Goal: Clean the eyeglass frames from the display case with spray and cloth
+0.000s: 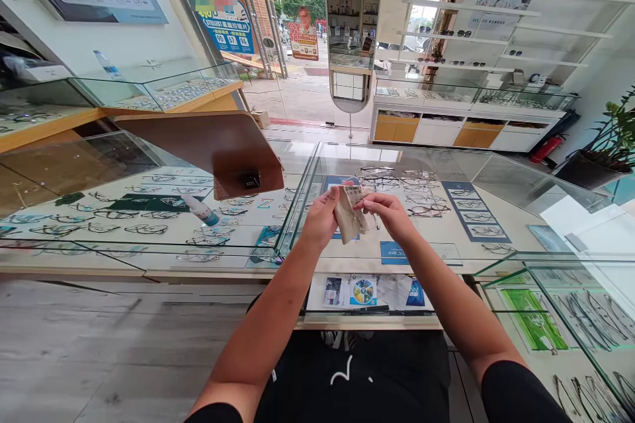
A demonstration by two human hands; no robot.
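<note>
My left hand (321, 213) is closed around a beige cleaning cloth (348, 219) with dark print on its upper edge. The cloth hangs in folds between my two hands, above the glass counter. My right hand (391, 213) pinches at the cloth's right side, its fingertips on thin-framed eyeglasses (376, 221). Only a slim piece of that frame shows; the cloth and fingers cover the rest. Beneath my hands, inside the glass case, several eyeglasses (424, 193) lie in rows, with a blue display card (394, 252) nearby.
A brown-backed stand mirror or panel (208, 139) leans over the left counter, near a small spray bottle (201, 210). Glass edges (297, 201) divide the cases. At the right are a display case (570, 317) and a potted plant (602, 152). An oval mirror (351, 79) stands ahead.
</note>
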